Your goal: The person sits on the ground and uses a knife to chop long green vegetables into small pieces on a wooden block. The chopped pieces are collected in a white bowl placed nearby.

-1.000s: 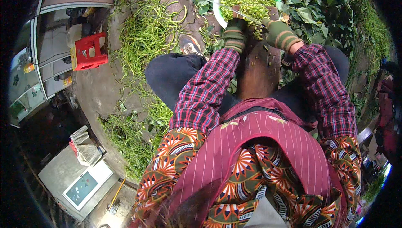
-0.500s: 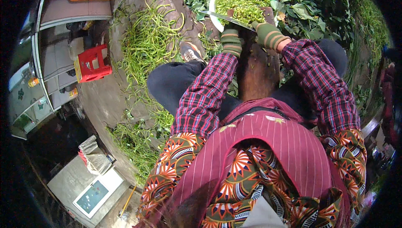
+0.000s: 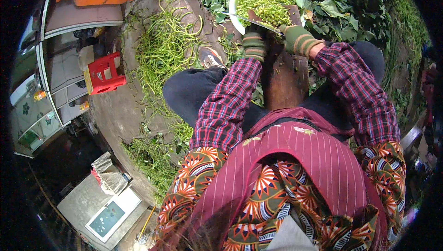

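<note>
My right hand, in a green glove with tan stripes, is closed around the handle end of a long knife. The knife's blade points left, lying across the far end of a wooden board between my legs. My left hand, in a matching glove, is at the board's left edge, close behind the blade; its fingers are dark and mostly hidden. Chopped green bean pieces are heaped on the board's far end, just beyond the blade. That end reaches over a white and green basin holding many more pieces.
Long green beans lie strewn on the floor to the left, with another pile nearer. Leafy greens spread around the basin's right side. A red plastic stool and glass-fronted cabinet stand at the left.
A brown patch of the board's far left corner now shows beside the chopped pieces. My right hand has shifted slightly right and down with the knife. The view has tilted a little.
</note>
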The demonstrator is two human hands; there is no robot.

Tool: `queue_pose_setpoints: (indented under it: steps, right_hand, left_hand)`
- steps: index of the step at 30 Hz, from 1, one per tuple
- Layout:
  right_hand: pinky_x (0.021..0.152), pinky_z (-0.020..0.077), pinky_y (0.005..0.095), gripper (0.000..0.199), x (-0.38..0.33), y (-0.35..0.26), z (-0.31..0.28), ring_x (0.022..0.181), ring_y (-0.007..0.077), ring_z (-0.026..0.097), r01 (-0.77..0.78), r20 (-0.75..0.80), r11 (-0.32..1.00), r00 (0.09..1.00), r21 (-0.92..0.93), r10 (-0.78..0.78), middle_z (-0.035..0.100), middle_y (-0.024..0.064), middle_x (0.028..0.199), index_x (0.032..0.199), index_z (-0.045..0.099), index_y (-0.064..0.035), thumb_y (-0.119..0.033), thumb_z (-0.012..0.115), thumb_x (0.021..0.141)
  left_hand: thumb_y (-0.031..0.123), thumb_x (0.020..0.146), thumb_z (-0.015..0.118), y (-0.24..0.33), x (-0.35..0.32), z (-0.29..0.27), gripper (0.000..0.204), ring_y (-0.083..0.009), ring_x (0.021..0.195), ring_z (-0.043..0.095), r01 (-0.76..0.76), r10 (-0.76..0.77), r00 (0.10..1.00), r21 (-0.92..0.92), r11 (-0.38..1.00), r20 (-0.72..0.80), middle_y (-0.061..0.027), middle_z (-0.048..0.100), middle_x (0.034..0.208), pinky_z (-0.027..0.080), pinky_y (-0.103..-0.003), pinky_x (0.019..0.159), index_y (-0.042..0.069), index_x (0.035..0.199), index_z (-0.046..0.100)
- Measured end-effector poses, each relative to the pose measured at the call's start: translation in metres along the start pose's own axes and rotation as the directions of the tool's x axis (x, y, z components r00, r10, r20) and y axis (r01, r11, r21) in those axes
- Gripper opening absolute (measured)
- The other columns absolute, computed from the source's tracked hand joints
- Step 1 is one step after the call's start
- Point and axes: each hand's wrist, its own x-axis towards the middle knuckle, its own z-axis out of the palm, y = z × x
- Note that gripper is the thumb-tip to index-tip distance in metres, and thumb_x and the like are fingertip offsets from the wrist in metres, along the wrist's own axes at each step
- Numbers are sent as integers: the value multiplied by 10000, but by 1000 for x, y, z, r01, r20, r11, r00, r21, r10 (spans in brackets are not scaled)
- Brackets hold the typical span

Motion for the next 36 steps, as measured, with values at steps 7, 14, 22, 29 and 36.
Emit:
queue_pose_setpoints:
  steps: [7, 14, 22, 29, 36]
  right_hand:
    - [608, 432, 380, 199, 18, 9, 6, 706, 336, 540, 62, -39, 998, 997, 1, -62, 547, 205, 726, 761, 538, -9, -128, 504, 604]
    - [596, 417, 384, 189, -4, 2, -16, 696, 349, 524, 10, 27, 999, 1000, 41, -11, 535, 204, 694, 797, 516, -27, -74, 505, 615]
    - [608, 416, 390, 207, 15, 5, 7, 708, 352, 520, 39, 44, 999, 998, 0, -39, 532, 207, 704, 804, 514, -17, -88, 492, 611]
    - [614, 430, 386, 266, 15, 11, -24, 703, 346, 531, 40, -91, 999, 995, -3, -40, 544, 197, 707, 888, 515, -34, -79, 494, 627]
    - [641, 425, 377, 194, -1, 14, -39, 728, 344, 525, 103, -289, 992, 954, 65, -80, 542, 190, 760, 821, 516, -23, -89, 501, 639]
  left_hand:
    - [307, 763, 436, -15, -1, 20, 329, -216, 606, 519, -171, 143, 919, -44, 984, -367, -92, 551, 812, 423, -318, 510, 29, 927, 501]
    - [182, 608, 592, -4, -4, 11, 363, -321, 718, 511, 28, -85, 984, -334, 942, -158, -162, 536, 722, 421, -388, 623, 73, 940, 495]
    - [231, 563, 646, 1, -17, -7, 371, -273, 742, 518, 221, -219, 971, -7, 975, 90, -136, 534, 749, 430, -375, 661, 88, 882, 524]
    - [185, 549, 620, 7, -35, -18, 353, -311, 758, 486, -60, 75, 963, 66, 996, -260, -125, 492, 849, 421, -382, 660, 102, 875, 514]
    - [77, 609, 550, 17, -11, -13, 134, -315, 714, 503, -189, 67, 911, -267, 945, -407, -146, 529, 727, 403, -395, 624, 54, 741, 556]
